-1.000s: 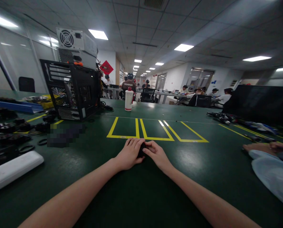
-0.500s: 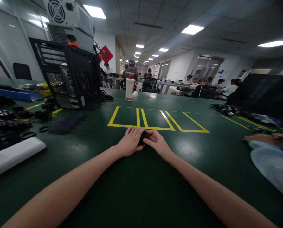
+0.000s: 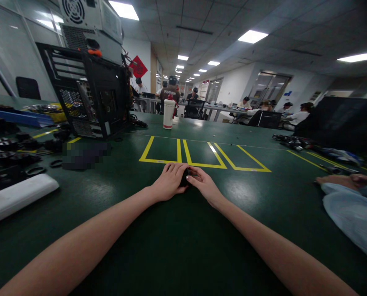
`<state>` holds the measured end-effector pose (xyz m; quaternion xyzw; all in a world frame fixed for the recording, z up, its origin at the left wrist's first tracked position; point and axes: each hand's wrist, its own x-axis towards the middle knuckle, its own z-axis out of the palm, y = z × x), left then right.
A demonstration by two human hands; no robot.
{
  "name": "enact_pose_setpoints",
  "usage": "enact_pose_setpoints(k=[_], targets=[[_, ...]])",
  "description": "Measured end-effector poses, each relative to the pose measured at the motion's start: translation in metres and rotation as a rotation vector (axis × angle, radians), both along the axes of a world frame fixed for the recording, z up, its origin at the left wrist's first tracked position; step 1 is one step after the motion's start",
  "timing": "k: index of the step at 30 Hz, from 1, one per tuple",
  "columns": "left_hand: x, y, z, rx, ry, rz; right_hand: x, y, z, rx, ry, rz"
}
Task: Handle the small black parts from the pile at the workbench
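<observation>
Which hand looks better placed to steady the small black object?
Probably the left hand: it wraps over the small black object, hiding much of it, while the right hand sits only at its right edge.

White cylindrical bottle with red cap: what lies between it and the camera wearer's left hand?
In the head view, a three-sided yellow tape outline on the green tabletop.

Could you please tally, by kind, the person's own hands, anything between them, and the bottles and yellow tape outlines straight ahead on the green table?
Own hands: 2 (left hand, right hand)
Dark object between them: 1
White bottle: 1
Yellow tape outlines: 3
Total: 7
</observation>
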<state>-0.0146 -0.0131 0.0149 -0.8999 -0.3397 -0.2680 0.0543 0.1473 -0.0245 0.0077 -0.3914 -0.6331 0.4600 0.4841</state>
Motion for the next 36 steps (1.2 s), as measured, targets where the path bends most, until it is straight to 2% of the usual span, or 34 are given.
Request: enact_pose_setpoints(k=[6,16,25,31,36], targets=[[-0.0001,0.0001,-0.0007,-0.007,-0.002,0.004,-0.0003,-0.0035,0.0006,0.019,0.018,0.065],[0.0013,-0.0012,-0.0002,0.012,-0.003,0.019,-0.0023,0.0009,0.0005,-0.027,0.039,-0.014],[0.0012,-0.0014,-0.0008,-0.007,0.000,0.024,-0.0004,-0.0009,-0.0002,-0.020,0.092,0.112],[0.0004,-0.0006,-0.0008,0.005,-0.009,0.017,-0.0044,-0.0013,-0.0002,0.017,0.061,-0.008],[0.0003,-0.0007,-0.0012,0.006,-0.012,0.017,-0.0036,0.0038,-0.0030,-0.053,0.050,-0.033]])
